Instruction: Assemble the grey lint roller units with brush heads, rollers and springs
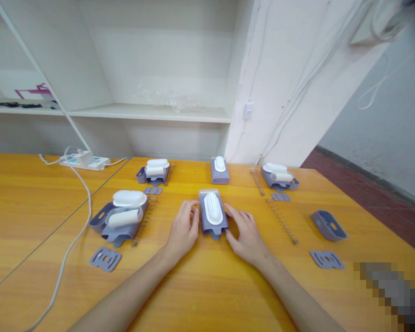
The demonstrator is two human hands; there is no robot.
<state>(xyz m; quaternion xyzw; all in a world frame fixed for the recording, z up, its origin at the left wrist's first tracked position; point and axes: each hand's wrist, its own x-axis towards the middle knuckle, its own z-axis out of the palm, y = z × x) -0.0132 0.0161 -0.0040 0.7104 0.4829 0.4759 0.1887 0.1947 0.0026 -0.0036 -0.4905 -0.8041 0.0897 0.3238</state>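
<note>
A blue-grey plastic housing with a white oval insert (213, 213) lies on the wooden table (200, 286) straight ahead of me. My left hand (182, 231) rests against its left side, fingers curled and touching the edge. On the housing's right side lies my right hand (246, 235), fingers stretched toward its lower right corner. Neither hand lifts the housing off the table.
More parts lie around: a housing with white pieces (119, 216) at left, another (154, 171) behind it, an assembled one (219, 169) at the back, one at the right (279, 176), an empty housing (328, 225), flat plates (105, 258) (327, 259), long springs (281, 220), a power strip (85, 161) with cable.
</note>
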